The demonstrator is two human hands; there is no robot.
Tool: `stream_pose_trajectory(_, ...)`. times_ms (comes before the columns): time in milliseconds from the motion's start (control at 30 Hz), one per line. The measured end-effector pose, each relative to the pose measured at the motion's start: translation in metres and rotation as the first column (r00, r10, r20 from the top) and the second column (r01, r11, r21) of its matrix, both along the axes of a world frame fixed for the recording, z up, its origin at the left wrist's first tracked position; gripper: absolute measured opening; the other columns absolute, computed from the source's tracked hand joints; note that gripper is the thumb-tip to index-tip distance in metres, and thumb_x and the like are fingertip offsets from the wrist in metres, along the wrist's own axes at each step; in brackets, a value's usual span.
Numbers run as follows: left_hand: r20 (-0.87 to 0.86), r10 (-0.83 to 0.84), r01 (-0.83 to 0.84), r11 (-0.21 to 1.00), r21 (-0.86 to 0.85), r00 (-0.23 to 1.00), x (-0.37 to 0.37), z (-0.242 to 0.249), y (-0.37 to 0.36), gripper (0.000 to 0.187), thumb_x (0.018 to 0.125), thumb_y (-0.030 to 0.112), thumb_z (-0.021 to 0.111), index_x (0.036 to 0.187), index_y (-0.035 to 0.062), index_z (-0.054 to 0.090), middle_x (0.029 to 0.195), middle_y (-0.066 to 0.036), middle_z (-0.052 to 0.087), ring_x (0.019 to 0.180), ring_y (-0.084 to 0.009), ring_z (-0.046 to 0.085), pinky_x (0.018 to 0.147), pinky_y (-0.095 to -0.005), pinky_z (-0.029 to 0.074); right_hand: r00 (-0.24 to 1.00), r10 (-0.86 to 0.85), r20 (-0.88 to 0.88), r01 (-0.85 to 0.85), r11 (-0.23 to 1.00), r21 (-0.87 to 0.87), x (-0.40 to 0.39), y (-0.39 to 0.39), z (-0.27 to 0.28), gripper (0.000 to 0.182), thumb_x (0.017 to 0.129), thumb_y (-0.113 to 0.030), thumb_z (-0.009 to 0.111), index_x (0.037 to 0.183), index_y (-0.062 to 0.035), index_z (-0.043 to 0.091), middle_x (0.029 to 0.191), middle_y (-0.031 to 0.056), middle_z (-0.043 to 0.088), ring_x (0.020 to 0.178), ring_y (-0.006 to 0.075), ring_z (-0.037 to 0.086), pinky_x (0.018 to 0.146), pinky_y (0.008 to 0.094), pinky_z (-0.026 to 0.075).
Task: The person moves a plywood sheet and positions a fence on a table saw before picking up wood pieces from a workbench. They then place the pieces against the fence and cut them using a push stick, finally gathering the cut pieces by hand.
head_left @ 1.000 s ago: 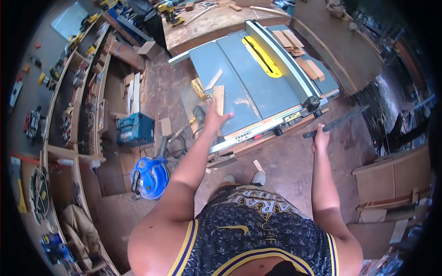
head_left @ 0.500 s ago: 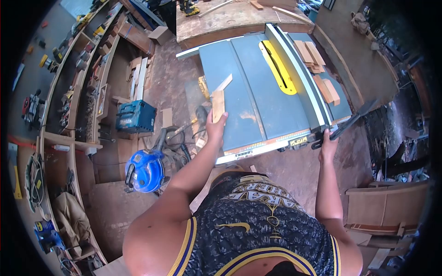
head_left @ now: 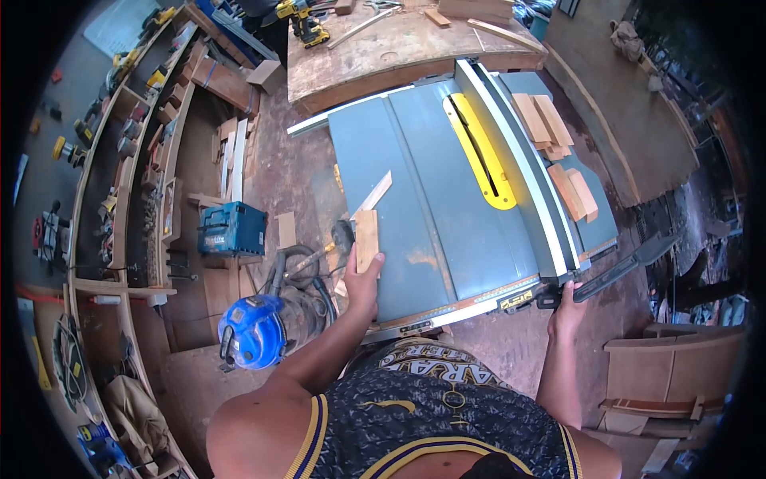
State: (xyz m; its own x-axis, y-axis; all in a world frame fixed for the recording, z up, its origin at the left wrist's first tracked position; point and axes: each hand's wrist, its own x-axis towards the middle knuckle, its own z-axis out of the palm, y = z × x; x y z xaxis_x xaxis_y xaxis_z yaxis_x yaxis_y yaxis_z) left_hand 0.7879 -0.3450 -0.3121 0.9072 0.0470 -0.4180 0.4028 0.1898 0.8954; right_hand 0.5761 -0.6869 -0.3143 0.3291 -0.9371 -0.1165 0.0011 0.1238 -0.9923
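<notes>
In my left hand (head_left: 365,286) is a short wooden block (head_left: 366,242), held upright by its lower end above the left side of the table saw (head_left: 375,152). A thin angled wood offcut (head_left: 373,194) lies just beyond it on the saw top. My right hand (head_left: 567,311) is closed at the front end of the rip fence (head_left: 531,172); its fingers are partly hidden there. A long black push stick (head_left: 630,267) projects to the right beside that hand. The yellow throat plate (head_left: 481,152) with its dark slot lies left of the fence.
Cut wood pieces (head_left: 542,120) are stacked right of the fence. Behind the saw stands a wooden workbench (head_left: 383,52) with a yellow drill (head_left: 303,22). At left are a blue shop vacuum (head_left: 259,331), a teal Makita case (head_left: 232,229) and tool shelves (head_left: 120,184).
The view has tilted up, so the saw and both hands appear lower in it. My left hand still holds the wooden block, and my right hand stays at the fence's front end.
</notes>
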Motion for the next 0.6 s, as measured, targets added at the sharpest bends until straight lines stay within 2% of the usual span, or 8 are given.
stream_pose_trajectory(167, 0.029, -0.016, 0.018, 0.999, -0.038, 0.999, 0.023, -0.005, 0.009, 0.069, 0.086, 0.008, 0.07, 0.144, -0.0021, 0.035, 0.122, -0.011, 0.059, 0.104, -0.0152, 0.058, 0.089, -0.0278, 0.047, 0.999, -0.007, 0.036, 0.004, 0.997, 0.083, 0.013, 0.013, 0.003, 0.018, 0.093, -0.008, 0.063, 0.103, -0.0022, 0.049, 0.098, 0.003, 0.052, 0.092, 0.0125, 0.051, 0.085, 0.0281, 0.042)
stream_pose_trajectory(267, 0.094, -0.062, 0.064, 0.998, -0.013, 0.994, 0.049, -0.008, 0.011, 0.064, 0.086, 0.009, 0.071, 0.141, -0.0017, 0.04, 0.119, -0.01, 0.061, 0.102, -0.0148, 0.059, 0.088, -0.028, 0.048, 0.998, -0.014, 0.056, 0.012, 1.0, 0.029, 0.027, 0.022, 0.0, 0.018, 0.093, -0.007, 0.063, 0.103, -0.0017, 0.05, 0.098, 0.004, 0.053, 0.092, 0.0125, 0.052, 0.084, 0.0278, 0.043)
stream_pose_trajectory(333, 0.146, -0.069, 0.064, 0.997, 0.035, 0.987, 0.061, -0.011, 0.016, 0.045, 0.087, 0.014, 0.07, 0.127, 0.0, 0.054, 0.109, -0.007, 0.065, 0.094, -0.0133, 0.06, 0.081, -0.0272, 0.048, 0.997, -0.055, 0.057, 0.054, 0.998, 0.025, 0.042, 0.041, 0.022, 0.018, 0.091, -0.007, 0.065, 0.099, -0.0018, 0.049, 0.097, 0.0047, 0.054, 0.089, 0.0131, 0.053, 0.082, 0.0278, 0.044)
stream_pose_trajectory(367, 0.149, -0.065, 0.06, 0.997, 0.037, 0.987, 0.068, -0.012, 0.018, 0.043, 0.087, 0.015, 0.07, 0.125, 0.0004, 0.056, 0.106, -0.006, 0.065, 0.092, -0.0127, 0.06, 0.081, -0.0276, 0.048, 0.998, -0.041, 0.053, 0.04, 0.999, 0.011, 0.044, 0.043, 0.018, 0.018, 0.091, -0.007, 0.065, 0.098, -0.002, 0.049, 0.096, 0.0047, 0.055, 0.089, 0.013, 0.053, 0.082, 0.0277, 0.044)
stream_pose_trajectory(500, 0.168, -0.112, 0.106, 0.993, 0.043, 0.979, 0.08, -0.011, 0.024, 0.044, 0.087, 0.015, 0.07, 0.126, 0.0008, 0.055, 0.108, -0.006, 0.065, 0.095, -0.0137, 0.06, 0.083, -0.0284, 0.048, 0.999, -0.019, 0.033, 0.019, 1.0, -0.005, 0.047, 0.05, 0.009, 0.019, 0.09, -0.009, 0.066, 0.097, -0.0029, 0.049, 0.094, 0.0042, 0.055, 0.087, 0.012, 0.053, 0.08, 0.0267, 0.044)
stream_pose_trajectory(567, 0.129, -0.07, 0.057, 0.993, 0.103, 0.989, 0.077, 0.0, 0.02, 0.045, 0.087, 0.015, 0.07, 0.127, 0.0017, 0.054, 0.112, -0.007, 0.064, 0.098, -0.0152, 0.059, 0.086, -0.0291, 0.047, 0.999, 0.038, 0.024, -0.038, 0.999, 0.01, 0.043, 0.045, 0.011, 0.017, 0.092, -0.011, 0.065, 0.095, -0.004, 0.05, 0.092, 0.003, 0.054, 0.083, 0.0114, 0.052, 0.079, 0.0267, 0.044)
stream_pose_trajectory(600, 0.128, -0.094, 0.082, 0.992, 0.099, 0.987, 0.076, -0.001, 0.02, 0.045, 0.087, 0.015, 0.07, 0.127, 0.0017, 0.054, 0.112, -0.007, 0.064, 0.098, -0.0152, 0.059, 0.086, -0.0291, 0.047, 1.0, 0.013, 0.023, -0.013, 1.0, 0.007, 0.037, 0.042, 0.009, 0.017, 0.092, -0.011, 0.065, 0.095, -0.004, 0.05, 0.092, 0.003, 0.054, 0.083, 0.0114, 0.052, 0.079, 0.0267, 0.044)
